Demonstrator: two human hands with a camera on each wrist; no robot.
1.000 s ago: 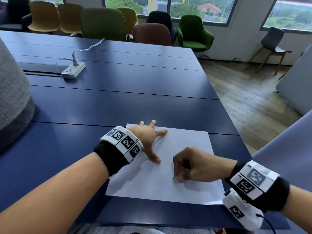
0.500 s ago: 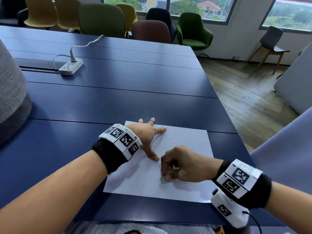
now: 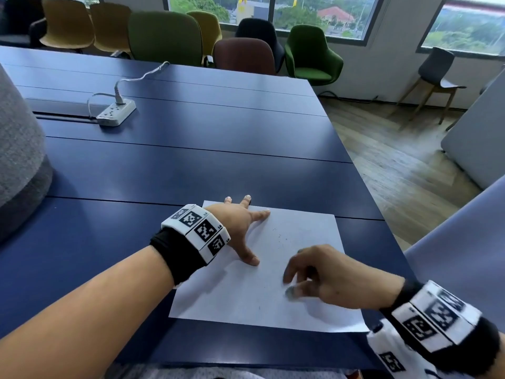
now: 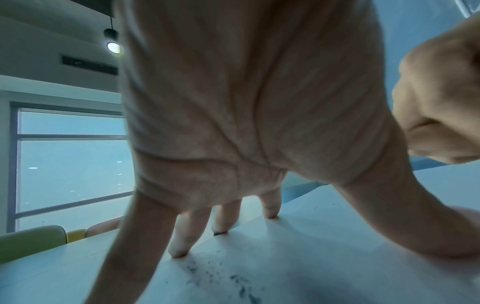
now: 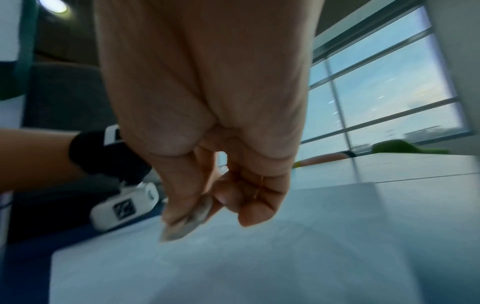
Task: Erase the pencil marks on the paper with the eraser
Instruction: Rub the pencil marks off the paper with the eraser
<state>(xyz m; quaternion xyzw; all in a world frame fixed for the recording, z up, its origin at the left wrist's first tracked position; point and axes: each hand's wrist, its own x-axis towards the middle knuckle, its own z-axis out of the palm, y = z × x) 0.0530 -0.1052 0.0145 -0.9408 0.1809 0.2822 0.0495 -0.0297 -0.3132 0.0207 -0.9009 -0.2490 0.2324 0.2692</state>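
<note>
A white sheet of paper [image 3: 246, 296] lies on the blue table [image 3: 191, 165] near its front edge. My left hand [image 3: 246, 231] presses flat on the sheet's upper left, fingers spread. In the left wrist view its fingertips [image 4: 179, 252] rest on the paper [image 4: 298, 257] beside dark eraser crumbs [image 4: 221, 273]. My right hand [image 3: 292, 285], blurred by motion, pinches a small grey-smudged eraser [image 3: 290, 293] over the middle right of the sheet. The right wrist view shows the eraser [image 5: 182, 225] between thumb and fingers, its tip close to the paper [image 5: 233, 267]. Faint specks [image 3: 278, 236] dot the sheet.
A white power strip [image 3: 116, 113] with its cable lies far left on the table. A grey upholstered shape [image 3: 19, 160] rises at the left edge. Coloured chairs [image 3: 164, 36] line the far side. The table's right edge [image 3: 363, 192] drops to a wooden floor.
My right hand with the eraser slid left across the paper, then back to the right. My left hand stayed pressed on the sheet.
</note>
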